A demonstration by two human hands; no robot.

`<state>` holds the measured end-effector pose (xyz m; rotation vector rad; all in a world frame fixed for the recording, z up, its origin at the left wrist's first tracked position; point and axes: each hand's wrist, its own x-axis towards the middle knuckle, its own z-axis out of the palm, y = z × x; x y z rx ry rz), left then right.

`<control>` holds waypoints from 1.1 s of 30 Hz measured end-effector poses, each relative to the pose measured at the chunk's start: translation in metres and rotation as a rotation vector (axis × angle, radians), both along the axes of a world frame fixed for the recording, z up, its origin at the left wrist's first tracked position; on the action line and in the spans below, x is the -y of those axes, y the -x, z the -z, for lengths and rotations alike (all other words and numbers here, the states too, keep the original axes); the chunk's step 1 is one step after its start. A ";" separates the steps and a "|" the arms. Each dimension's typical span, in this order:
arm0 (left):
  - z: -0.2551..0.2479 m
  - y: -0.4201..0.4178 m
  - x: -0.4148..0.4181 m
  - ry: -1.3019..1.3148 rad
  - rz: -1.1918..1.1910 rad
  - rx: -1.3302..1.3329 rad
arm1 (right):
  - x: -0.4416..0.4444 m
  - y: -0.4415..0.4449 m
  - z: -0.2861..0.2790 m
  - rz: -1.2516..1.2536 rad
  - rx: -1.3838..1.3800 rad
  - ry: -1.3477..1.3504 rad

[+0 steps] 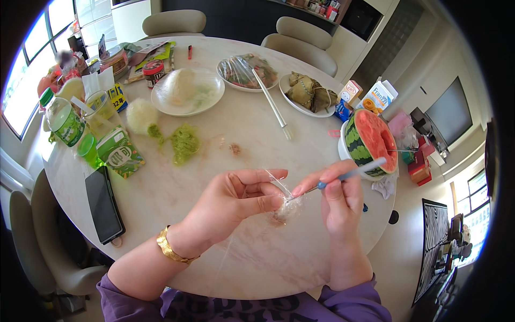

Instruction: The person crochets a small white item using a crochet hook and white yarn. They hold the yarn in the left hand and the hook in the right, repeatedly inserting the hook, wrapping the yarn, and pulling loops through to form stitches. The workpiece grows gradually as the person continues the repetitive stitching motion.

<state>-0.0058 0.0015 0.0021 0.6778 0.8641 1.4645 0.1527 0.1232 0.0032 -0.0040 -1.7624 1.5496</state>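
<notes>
My left hand (233, 197) pinches a small fuzzy, whitish, half-transparent yarn piece (290, 210) between thumb and fingers. A pale strand rises from it across the left index finger. My right hand (342, 197) grips a crochet hook (349, 173) by its grey-blue handle; the metal tip meets the yarn piece at the left thumb. Brownish fibre shows under the piece, but I cannot tell whether it is attached. Farther up the marble table lie a green fuzzy yarn bundle (185, 144), a pale yarn ball (142, 116) and a small brown fibre tuft (235, 149).
On the left are a phone (104, 205), a green carton (120, 152), a bottle (64, 120) and a plastic cup (100, 110). Across the back stand covered plates (189, 108), chopsticks (270, 102) and wrapped rice dumplings (307, 94). A cut watermelon (372, 139) holds a spoon at right.
</notes>
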 end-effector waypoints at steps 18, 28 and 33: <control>0.002 0.001 -0.001 0.110 0.145 0.437 | 0.004 0.006 0.004 0.247 -0.285 -0.968; 0.016 -0.008 -0.003 -0.034 0.029 0.265 | 0.018 0.011 0.003 0.509 -0.018 -1.247; 0.012 0.003 -0.003 0.078 0.196 0.315 | 0.019 0.002 -0.002 0.389 -0.117 -1.121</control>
